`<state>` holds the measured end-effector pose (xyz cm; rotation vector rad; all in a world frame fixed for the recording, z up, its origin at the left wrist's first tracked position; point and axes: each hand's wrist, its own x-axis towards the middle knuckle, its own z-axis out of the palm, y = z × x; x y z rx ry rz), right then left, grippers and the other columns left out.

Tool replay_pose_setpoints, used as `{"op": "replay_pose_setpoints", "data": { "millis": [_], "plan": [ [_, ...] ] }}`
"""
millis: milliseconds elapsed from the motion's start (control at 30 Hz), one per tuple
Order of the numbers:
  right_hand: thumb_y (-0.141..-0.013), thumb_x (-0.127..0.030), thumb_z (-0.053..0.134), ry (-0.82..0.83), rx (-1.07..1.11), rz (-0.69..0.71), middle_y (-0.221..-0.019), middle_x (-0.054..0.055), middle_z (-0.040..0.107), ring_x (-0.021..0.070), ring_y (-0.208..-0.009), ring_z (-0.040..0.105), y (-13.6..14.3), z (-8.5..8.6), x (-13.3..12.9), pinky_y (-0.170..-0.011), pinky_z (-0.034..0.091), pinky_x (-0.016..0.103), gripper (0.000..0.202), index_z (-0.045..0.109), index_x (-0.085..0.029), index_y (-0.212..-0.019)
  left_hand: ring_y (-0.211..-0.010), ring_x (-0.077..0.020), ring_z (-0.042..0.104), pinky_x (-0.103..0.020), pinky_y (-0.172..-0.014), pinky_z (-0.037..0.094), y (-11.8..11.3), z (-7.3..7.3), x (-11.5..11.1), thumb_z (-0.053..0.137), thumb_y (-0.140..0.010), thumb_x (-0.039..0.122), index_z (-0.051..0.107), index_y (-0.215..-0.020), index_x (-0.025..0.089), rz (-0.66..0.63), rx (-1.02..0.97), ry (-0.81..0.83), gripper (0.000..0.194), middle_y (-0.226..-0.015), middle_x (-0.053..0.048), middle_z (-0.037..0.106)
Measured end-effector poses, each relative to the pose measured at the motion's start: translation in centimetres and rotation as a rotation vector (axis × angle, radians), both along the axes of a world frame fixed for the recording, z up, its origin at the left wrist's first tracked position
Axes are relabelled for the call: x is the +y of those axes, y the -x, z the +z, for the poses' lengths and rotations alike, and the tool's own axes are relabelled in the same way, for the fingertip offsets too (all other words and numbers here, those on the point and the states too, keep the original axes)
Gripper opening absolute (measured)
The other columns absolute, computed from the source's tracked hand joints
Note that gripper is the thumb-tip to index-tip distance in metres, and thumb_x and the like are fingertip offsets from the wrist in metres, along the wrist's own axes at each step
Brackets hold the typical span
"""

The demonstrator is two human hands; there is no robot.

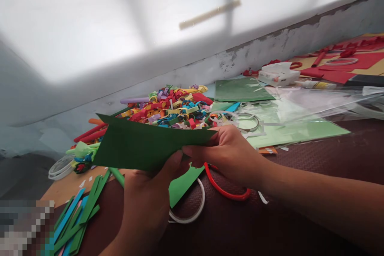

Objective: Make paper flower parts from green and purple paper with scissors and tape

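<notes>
A dark green paper (141, 144) is held up in front of me, its far left corner pointed. My left hand (150, 196) grips it from below, thumb on top near the lower edge. My right hand (225, 150) pinches its right end, with the thumb toward my left thumb. Beneath the hands, a lighter green paper piece (184, 184) lies on the table beside a white tape ring (202, 204). A red scissors handle (228, 194) shows under my right hand; the rest of it is hidden.
Colourful paper chains (177, 108) are heaped behind the paper. Green and blue strips (81, 216) lie at the lower left. Light green sheets (294, 132), a tissue box (279, 74) and red papers (364, 60) are on the right.
</notes>
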<state>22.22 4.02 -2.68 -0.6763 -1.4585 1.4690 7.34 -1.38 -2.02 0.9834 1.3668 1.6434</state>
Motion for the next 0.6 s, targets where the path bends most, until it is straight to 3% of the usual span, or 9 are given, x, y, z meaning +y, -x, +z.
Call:
{"op": "replay_pose_setpoints", "data": {
  "millis": [167,400,600],
  "plan": [
    [-0.073,-0.034,0.076,0.021,-0.020,-0.010,-0.058,0.003,0.063,0.0124,-0.058,0.054,-0.1,0.2,0.0,-0.056,0.040,0.027,0.026,0.067,-0.014,-0.058,-0.086,-0.0286,0.078,-0.036,-0.077,0.066,-0.3,0.3,-0.1,0.090,-0.066,0.035,0.078,-0.097,0.014,-0.034,0.001,0.004,0.040,-0.097,-0.010,0.081],
    [-0.075,-0.035,0.075,-0.016,-0.023,-0.016,-0.061,0.002,0.063,0.0130,-0.059,0.054,0.0,0.0,0.0,-0.057,0.040,0.027,0.025,0.066,-0.014,-0.063,-0.081,-0.0226,0.077,-0.028,-0.073,0.064,-1.0,0.8,-0.5,0.089,-0.067,0.033,0.077,-0.096,0.015,0.012,-0.047,0.026,0.036,-0.095,-0.008,0.081],
    [-0.077,-0.031,0.073,-0.048,-0.028,-0.009,-0.061,0.001,0.062,0.0120,-0.059,0.053,0.0,0.0,0.0,-0.056,0.038,0.026,0.024,0.065,-0.015,-0.062,-0.081,-0.0229,0.078,-0.029,-0.071,0.064,0.2,0.1,0.0,0.091,-0.065,0.034,0.078,-0.096,0.017,-0.043,-0.068,0.033,0.038,-0.096,-0.007,0.081]
  ]
}}
